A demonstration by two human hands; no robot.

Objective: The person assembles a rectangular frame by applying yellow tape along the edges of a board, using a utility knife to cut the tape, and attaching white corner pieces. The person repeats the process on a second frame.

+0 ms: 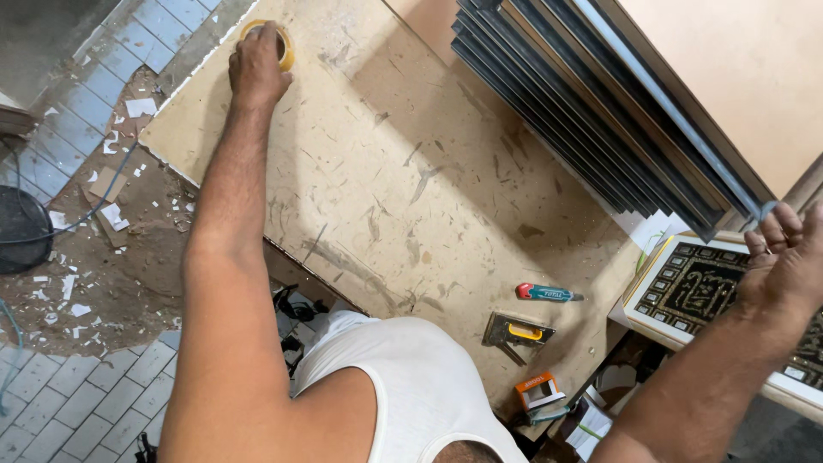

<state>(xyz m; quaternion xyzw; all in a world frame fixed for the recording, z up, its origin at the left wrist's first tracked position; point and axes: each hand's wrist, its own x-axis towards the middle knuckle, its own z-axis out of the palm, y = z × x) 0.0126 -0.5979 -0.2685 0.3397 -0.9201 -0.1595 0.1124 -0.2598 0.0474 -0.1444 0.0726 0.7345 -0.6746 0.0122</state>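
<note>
My left hand (257, 64) reaches to the far left corner of the worn board tabletop (411, 171) and closes over a yellowish roll of tape (285, 45). My right hand (784, 257) is at the right edge, gripping the corner of a dark frame (729, 201) from the leaning stack. Just under that hand lies a white-and-gold framed picture with a dark ornamental pattern (694, 287).
A stack of dark frames (583, 111) leans across the upper right. A green-handled cutter (549, 294) and a staple gun (517, 333) lie near the table's front edge. An orange box (538, 390) sits below. The tiled floor (77, 403) is littered with scraps and a cable.
</note>
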